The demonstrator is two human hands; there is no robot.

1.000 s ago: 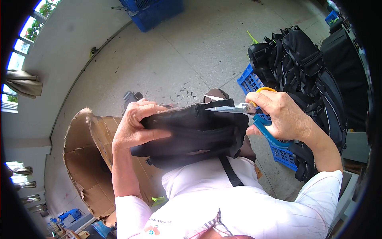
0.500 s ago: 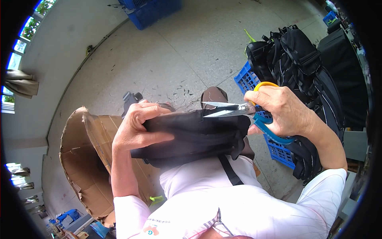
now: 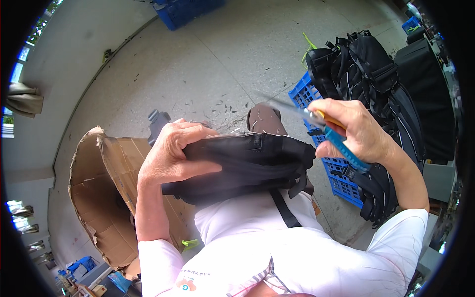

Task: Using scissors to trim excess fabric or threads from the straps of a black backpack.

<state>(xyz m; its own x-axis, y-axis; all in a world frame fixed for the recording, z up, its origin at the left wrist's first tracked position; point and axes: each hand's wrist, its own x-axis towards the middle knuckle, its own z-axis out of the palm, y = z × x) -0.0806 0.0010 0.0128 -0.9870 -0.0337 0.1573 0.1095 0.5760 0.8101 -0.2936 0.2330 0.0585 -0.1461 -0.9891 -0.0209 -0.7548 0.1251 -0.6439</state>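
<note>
My left hand (image 3: 173, 153) is closed on the left end of a black fabric bag (image 3: 242, 168), its thumb on the near face and its fingers over the top edge. The bag lies across my lap, with a strap and folds at its right end. In my right hand (image 3: 358, 131) is a pair of scissors (image 3: 339, 143) with orange and blue handles. Their blades are smeared by motion and point up and left, apart from the bag. A grey buckle (image 3: 158, 121) shows beyond my left hand.
Black bags (image 3: 366, 69) are heaped on a blue plastic crate (image 3: 341, 190) at the right. An open cardboard box (image 3: 101, 198) stands at my left. Small dark scraps (image 3: 222, 106) litter the floor ahead. Another blue crate (image 3: 185, 15) is at the far wall.
The scissors have come away from the bag's top edge, lifting up and to the right, and their blades have swung closer together. My left hand keeps its hold on the bag.
</note>
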